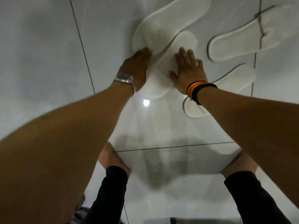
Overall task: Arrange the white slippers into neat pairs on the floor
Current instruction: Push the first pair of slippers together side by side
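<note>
Flat white slippers (171, 21) lie scattered on the glossy grey tiled floor (40, 46), two of them crossing right under the hands. The right hand (188, 68) lies open, palm down and fingers spread, on one slipper (186, 41). The left hand (139, 63), blurred, touches the overlapping slipper's edge; its grip is unclear

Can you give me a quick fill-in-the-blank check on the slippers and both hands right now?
1. The wrist of the left hand wears a metal ____.
2. The right hand lies ____ on the middle slipper, its fingers spread.
3. The slipper beside it ____ that middle slipper.
4. Everything lies on a grey tiled ____.

Missing words: watch; flat; overlaps; floor
</note>
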`<state>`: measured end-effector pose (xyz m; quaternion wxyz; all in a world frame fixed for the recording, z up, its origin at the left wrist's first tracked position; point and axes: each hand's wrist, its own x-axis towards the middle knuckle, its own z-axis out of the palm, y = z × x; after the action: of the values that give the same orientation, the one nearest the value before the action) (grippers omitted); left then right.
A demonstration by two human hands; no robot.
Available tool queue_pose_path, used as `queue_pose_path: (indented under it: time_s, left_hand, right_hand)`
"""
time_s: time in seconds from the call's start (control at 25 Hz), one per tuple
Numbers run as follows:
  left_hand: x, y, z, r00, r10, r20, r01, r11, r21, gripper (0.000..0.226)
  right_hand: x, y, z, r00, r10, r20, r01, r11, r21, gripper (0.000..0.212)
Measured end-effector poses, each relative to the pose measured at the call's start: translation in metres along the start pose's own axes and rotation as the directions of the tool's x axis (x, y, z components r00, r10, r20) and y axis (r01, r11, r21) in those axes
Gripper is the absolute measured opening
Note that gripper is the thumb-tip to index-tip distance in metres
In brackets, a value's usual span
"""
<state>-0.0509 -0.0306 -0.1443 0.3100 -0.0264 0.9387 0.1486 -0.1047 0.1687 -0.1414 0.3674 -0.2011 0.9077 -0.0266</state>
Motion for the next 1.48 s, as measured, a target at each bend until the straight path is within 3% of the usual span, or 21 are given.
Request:
queue_pose_path:
  time_s: [0.08, 0.2, 0.4, 0.48, 0.64, 0.84, 1.04, 1.2, 1.48]
  left_hand:
    - [-0.023, 0.006, 0.008, 0.998, -0.038, -0.042, 0.037, 0.999, -0.024, 0.064]
    - [-0.023, 0.012, 0.004, 0.989, -0.060, -0.135, 0.055, 0.998, -0.040, 0.074]
    - [0.007, 0.004, 0.011, 0.990, -0.110, -0.084, 0.106, 0.993, -0.054, 0.077]
    - [0.008, -0.004, 0.017, 0.993, -0.112, -0.032, 0.109, 0.990, -0.086, 0.071]
    - [-0.031, -0.013, 0.022, 0.984, -0.165, -0.070, 0.161, 0.984, -0.071, 0.059]
    - [-0.080, -0.020, 0.025, 0.960, -0.239, -0.149, 0.213, 0.962, -0.169, 0.059]
    - [-0.049, -0.020, 0.046, 0.974, -0.207, 0.087, 0.220, 0.958, -0.184, 0.069]
    - [-0.041, -0.041, 0.043, 0.950, -0.307, 0.062, 0.313, 0.922, -0.230, 0.071]
    - [-0.051, -0.098, 0.018, 0.902, -0.421, 0.098, 0.431, 0.855, -0.289, 0.071]
  right_hand:
    - [0.010, 0.000, -0.016, 1.000, -0.008, -0.021, 0.007, 1.000, -0.014, 0.072]
    - [-0.018, -0.033, -0.004, 0.999, 0.047, -0.020, -0.045, 0.993, 0.109, 0.078]
    - [-0.061, -0.050, 0.048, 0.982, 0.151, 0.115, -0.170, 0.969, 0.179, 0.080]
    - [-0.040, -0.048, 0.045, 0.988, 0.139, 0.061, -0.148, 0.973, 0.176, 0.080]
    - [0.020, -0.048, 0.004, 0.998, 0.065, 0.009, -0.065, 0.972, 0.225, 0.082]
    - [-0.006, -0.061, 0.001, 1.000, 0.030, 0.010, -0.031, 0.979, 0.201, 0.079]
    - [-0.028, -0.065, 0.042, 1.000, -0.013, -0.022, 0.015, 0.993, 0.120, 0.070]
    - [-0.033, -0.082, 0.054, 0.993, -0.120, 0.004, 0.119, 0.990, 0.070, 0.058]
    - [0.005, -0.138, 0.036, 0.970, -0.238, 0.045, 0.232, 0.967, 0.110, 0.064]
